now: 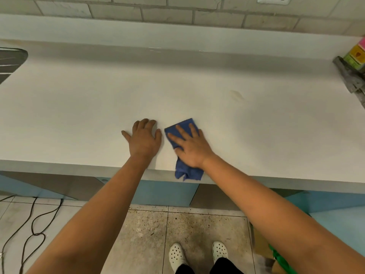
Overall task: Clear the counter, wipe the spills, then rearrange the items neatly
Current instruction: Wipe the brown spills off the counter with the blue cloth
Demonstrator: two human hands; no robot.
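Blue cloth (184,149) lies front-to-back under right hand (192,148), perhaps tilted left.

Two hands (145,140), one blue cloth (182,127), one counter (79,107), two white shoes (176,256), one faint stain (236,94).

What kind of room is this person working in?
Probably a kitchen or utility room: a long white counter runs under a tiled wall, and the right hand presses a blue cloth onto it.
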